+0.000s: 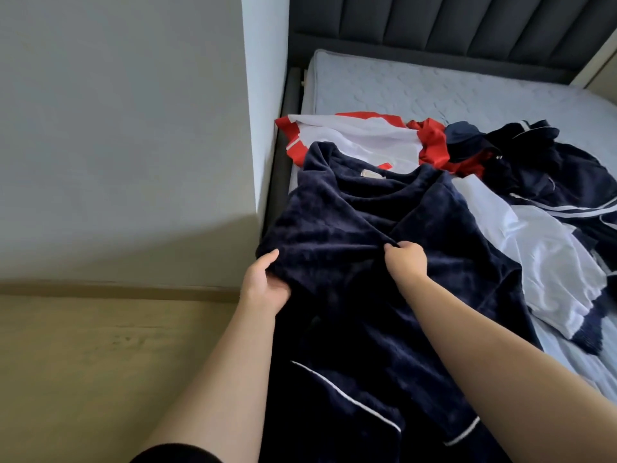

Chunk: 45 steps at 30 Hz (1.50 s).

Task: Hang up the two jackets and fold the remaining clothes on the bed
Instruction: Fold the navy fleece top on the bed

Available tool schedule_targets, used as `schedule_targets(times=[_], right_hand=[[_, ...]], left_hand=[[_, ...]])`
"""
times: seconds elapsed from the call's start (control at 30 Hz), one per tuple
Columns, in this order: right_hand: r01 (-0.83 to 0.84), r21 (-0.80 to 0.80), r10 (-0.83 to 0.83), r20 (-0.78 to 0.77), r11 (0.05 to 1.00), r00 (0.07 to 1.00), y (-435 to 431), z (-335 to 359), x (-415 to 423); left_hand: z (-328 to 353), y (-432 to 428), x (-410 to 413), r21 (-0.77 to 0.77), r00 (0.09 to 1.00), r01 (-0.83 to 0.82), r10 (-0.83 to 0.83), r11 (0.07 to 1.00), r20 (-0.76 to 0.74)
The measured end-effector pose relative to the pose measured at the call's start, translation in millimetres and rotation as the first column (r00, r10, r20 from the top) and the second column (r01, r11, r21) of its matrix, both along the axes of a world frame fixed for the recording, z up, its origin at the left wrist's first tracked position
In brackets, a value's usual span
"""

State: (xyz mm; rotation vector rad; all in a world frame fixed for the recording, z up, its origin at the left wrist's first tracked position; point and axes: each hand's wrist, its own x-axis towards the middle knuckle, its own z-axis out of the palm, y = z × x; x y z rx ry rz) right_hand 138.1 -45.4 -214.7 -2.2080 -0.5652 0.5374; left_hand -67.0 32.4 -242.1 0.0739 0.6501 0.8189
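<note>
A: What are the two hands doing?

B: Both are clamping onto the navy fleece top (350, 222). The left hand (265, 284) is pinching its left edge, thumb over the fabric, and the right hand (405, 259) is bunching a fold near the middle. I'm judging they are holding it that way to spread or turn it for folding.

A: Where is it lying?

B: It is draping over the near left corner of the bed (434, 91), with its lower part, trimmed in white piping, hanging toward the person. A pale label is showing at the neckline on the far side.

A: And what else is waiting?

B: A red and white garment (347, 132) is lying just beyond it. A white garment with navy cuffs (547, 259) is spreading to the right, touching the fleece. A dark navy heap with white stripes (567, 175) is sitting at the far right, beside a crumpled red piece (434, 145).

A: So how many?

B: I'm counting roughly five, though the heap may be hiding more. Which ones are jackets, I cannot tell.
</note>
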Motion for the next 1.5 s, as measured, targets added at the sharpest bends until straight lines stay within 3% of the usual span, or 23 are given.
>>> schedule_targets(times=[0.2,0.3,0.4,0.5,0.57,0.67,0.73,0.8,0.83,0.87,0.97,1.1,1.23,1.5], right_hand=[[-0.115,-0.165,0.130,0.082,0.980,0.988,-10.5,-7.0,0.9],[-0.205,-0.284,0.249,0.130,0.937,0.960,-11.4,-6.4,0.7],[-0.190,-0.408,0.293,0.205,0.893,0.934,-15.0,-4.6,-0.7],[-0.122,-0.435,0.251,0.251,0.892,0.935,-24.3,-5.6,-0.8],[-0.143,-0.420,0.267,0.252,0.896,0.930,-32.9,-6.9,-4.2],[-0.217,-0.392,0.317,0.211,0.894,0.925,-46.7,-1.4,-9.8],[-0.246,-0.366,0.332,0.192,0.897,0.923,-58.7,6.9,-11.0],[-0.256,-0.323,0.331,0.205,0.911,0.921,-74.4,13.5,-10.7],[-0.242,-0.305,0.316,0.224,0.921,0.922,-84.4,16.6,-9.9],[-0.222,-0.297,0.299,0.247,0.929,0.922,-95.1,20.0,-8.5],[-0.156,-0.359,0.258,0.258,0.920,0.931,-128.8,27.8,2.2],[-0.200,-0.423,0.281,0.138,0.884,0.950,-176.7,29.3,13.0],[-0.214,-0.429,0.310,0.166,0.878,0.936,-210.7,26.5,11.2],[-0.083,-0.533,0.281,0.301,0.842,0.911,-227.4,28.4,7.9]], left_hand=[[-2.2,-10.2,1.1,0.028,0.990,-0.125,0.122,0.992,0.073],[-2.6,-2.1,1.8,0.052,0.996,-0.041,0.045,0.998,-0.074],[-7.4,-3.3,8.0,0.053,0.977,-0.137,0.144,0.989,-0.156],[-13.7,-9.8,3.8,0.070,0.949,-0.230,0.240,0.971,-0.204],[-13.2,-12.9,1.4,0.135,0.923,-0.189,0.223,0.973,-0.313],[7.2,-15.5,3.5,0.177,0.778,-0.042,0.143,0.983,-0.611],[29.7,-26.4,6.9,0.222,0.520,0.121,0.129,0.968,-0.844],[45.2,-45.9,9.9,0.342,0.172,0.341,0.300,0.876,-0.938],[48.8,-58.0,11.6,0.401,0.040,0.487,0.438,0.776,-0.898],[50.4,-71.2,14.7,0.407,-0.032,0.646,0.556,0.645,-0.830],[45.3,-110.8,26.8,0.173,-0.049,0.946,0.648,0.275,-0.760],[26.2,-164.1,36.8,-0.080,-0.050,0.997,0.612,-0.022,-0.789],[16.3,-193.1,31.4,-0.174,-0.089,0.982,0.610,-0.081,-0.787],[16.2,-201.0,3.6,-0.198,-0.123,0.980,0.672,-0.035,-0.730]])
